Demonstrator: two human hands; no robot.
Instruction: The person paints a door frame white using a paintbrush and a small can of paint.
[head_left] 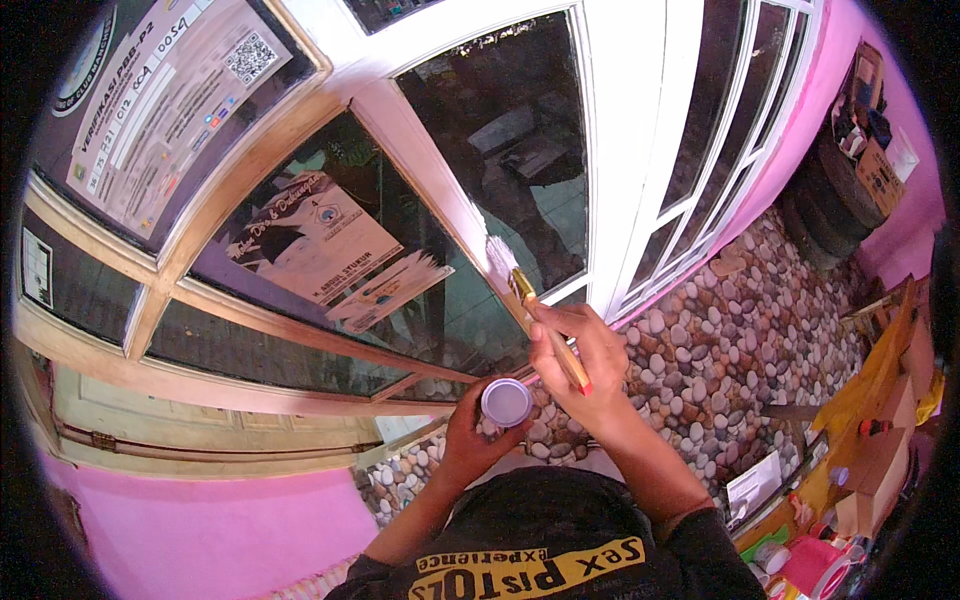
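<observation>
Where the brush [523, 287] meets the frame: its whitened bristles [499, 254] touch the narrow bar [430, 175] between two glass panes; a sideways slip could smear the right pane [540, 165].
Right hand [590, 355]: grip pinches the brush between thumb and fingers.
Left hand [468, 430]: grip curls around the small lilac cup [506, 402], nearer than the bristles; fill level unclear.
Cup risk: tilting while eyes follow the bristles could spill any contents onto the pebble-patterned floor [690, 370].

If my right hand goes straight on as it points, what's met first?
Likely the pale frame bar between the panes; the paintbrush in your right hand seems against it, though depth is unclear.
</observation>
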